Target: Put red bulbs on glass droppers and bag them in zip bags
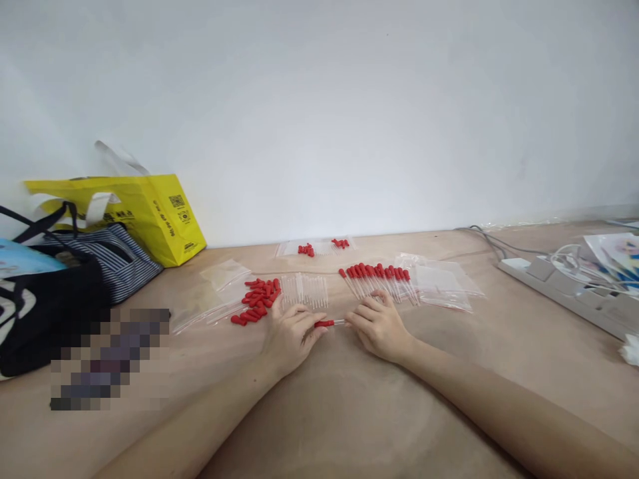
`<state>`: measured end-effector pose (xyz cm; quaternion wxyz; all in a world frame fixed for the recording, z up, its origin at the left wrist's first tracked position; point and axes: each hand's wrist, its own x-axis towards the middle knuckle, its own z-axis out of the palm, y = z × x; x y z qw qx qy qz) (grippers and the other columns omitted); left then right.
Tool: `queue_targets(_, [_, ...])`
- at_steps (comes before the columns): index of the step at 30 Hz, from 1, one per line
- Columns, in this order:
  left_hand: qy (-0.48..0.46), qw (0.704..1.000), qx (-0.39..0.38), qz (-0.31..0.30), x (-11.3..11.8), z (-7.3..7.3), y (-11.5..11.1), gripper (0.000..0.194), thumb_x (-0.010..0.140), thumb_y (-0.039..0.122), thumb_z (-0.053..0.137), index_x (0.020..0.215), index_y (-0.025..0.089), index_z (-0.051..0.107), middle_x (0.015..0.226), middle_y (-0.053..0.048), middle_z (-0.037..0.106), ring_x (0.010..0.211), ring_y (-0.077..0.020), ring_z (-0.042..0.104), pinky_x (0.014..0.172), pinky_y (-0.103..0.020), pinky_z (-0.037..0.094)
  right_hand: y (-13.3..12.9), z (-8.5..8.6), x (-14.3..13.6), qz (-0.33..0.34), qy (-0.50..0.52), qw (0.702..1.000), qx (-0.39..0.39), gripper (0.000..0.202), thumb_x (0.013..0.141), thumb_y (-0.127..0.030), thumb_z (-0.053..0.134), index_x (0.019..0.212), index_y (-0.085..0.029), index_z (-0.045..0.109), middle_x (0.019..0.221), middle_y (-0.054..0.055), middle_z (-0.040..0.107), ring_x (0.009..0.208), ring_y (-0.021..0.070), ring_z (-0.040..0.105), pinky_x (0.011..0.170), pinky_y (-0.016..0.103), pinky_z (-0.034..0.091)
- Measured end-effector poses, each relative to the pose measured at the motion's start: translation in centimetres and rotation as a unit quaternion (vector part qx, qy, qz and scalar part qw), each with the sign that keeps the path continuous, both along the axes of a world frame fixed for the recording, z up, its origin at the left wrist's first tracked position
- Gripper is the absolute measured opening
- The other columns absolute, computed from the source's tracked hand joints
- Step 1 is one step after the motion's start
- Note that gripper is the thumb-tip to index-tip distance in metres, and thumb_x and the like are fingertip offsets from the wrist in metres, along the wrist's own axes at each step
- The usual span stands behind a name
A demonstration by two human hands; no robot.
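Observation:
Between finger and thumb, my left hand (294, 334) pinches a red rubber dropper bulb (324, 324). A thin clear glass tube (339, 322) runs from the bulb's right end into the closed fingers of my right hand (378, 326). Beside my left hand lies a heap of loose red bulbs (257, 299). Just beyond both hands is a row of bare glass tubes (305, 291). Several droppers with red bulbs fitted (378, 273) lie side by side behind my right hand, their tubes pointing toward me.
Clear zip bags (446, 283) lie right of the droppers, others (219, 286) at left. Farther back are bagged red bulbs (306, 250) near the wall. A yellow bag (164, 216) and striped pouch (120, 256) stand left; a white power strip (564, 293) with cables lies right.

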<state>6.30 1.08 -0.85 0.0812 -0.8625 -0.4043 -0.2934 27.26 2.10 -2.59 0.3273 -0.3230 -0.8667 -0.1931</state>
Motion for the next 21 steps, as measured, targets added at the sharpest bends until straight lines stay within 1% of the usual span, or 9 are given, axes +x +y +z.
queue_targets(2, [0.003,1.000,0.000,-0.003,0.1,-0.1,-0.1,0.016,0.081,0.031,0.051,0.091,0.024,0.061,0.078,0.001,0.068,0.079,-0.0163,0.057,0.099,-0.051,0.006,0.0,0.0,-0.2,0.008,0.011,1.000,0.005,0.018,0.084,-0.019,0.041,0.080,-0.018,0.059,0.063,0.000,0.055,0.069,0.0126,0.043,0.081,0.035,0.023])
queue_targets(4, [-0.002,1.000,0.004,-0.010,0.3,-0.1,-0.1,0.015,0.082,0.029,0.049,0.086,0.024,0.062,0.076,0.002,0.067,0.077,-0.0153,0.057,0.099,-0.051,0.006,-0.1,-0.1,-0.4,0.021,0.026,0.999,0.007,0.019,0.084,-0.020,0.040,0.079,-0.017,0.059,0.062,0.000,0.054,0.067,0.0122,0.043,0.079,0.034,0.024])
queue_targets(8, [-0.013,1.000,0.011,-0.026,0.5,-0.3,-0.2,0.014,0.083,0.028,0.048,0.078,0.023,0.061,0.071,0.004,0.066,0.076,-0.0144,0.056,0.099,-0.050,0.008,-0.1,-0.2,-0.7,0.047,0.049,0.998,-0.005,0.018,0.083,-0.019,0.041,0.077,-0.016,0.058,0.060,0.000,0.054,0.065,0.0120,0.040,0.076,0.033,0.024])
queue_targets(13, [-0.014,0.999,0.001,-0.030,0.5,-0.3,-0.3,0.014,0.083,0.026,0.048,0.077,0.022,0.060,0.070,0.004,0.066,0.075,-0.0143,0.056,0.098,-0.049,0.011,-0.1,-0.1,-0.9,0.064,0.055,0.996,-0.037,0.018,0.081,-0.016,0.042,0.073,-0.015,0.058,0.060,0.000,0.054,0.065,0.0124,0.039,0.073,0.032,0.023])
queue_targets(18, [-0.005,0.999,-0.012,-0.043,0.5,-0.4,-0.3,0.014,0.083,0.025,0.048,0.076,0.022,0.060,0.071,0.004,0.065,0.076,-0.0141,0.056,0.098,-0.049,0.008,0.0,-0.1,-1.0,0.079,0.056,0.993,-0.067,0.019,0.082,-0.017,0.041,0.073,-0.015,0.058,0.060,0.001,0.054,0.067,0.0128,0.039,0.073,0.032,0.023])
queue_targets(21, [0.000,0.999,-0.021,-0.042,0.6,-0.4,-0.3,0.014,0.083,0.025,0.048,0.077,0.022,0.060,0.072,0.003,0.065,0.078,-0.0143,0.056,0.098,-0.049,0.008,0.0,-0.2,-1.1,0.079,0.055,0.992,-0.078,0.021,0.083,-0.018,0.040,0.073,-0.015,0.058,0.059,0.001,0.054,0.066,0.0129,0.038,0.073,0.032,0.023])
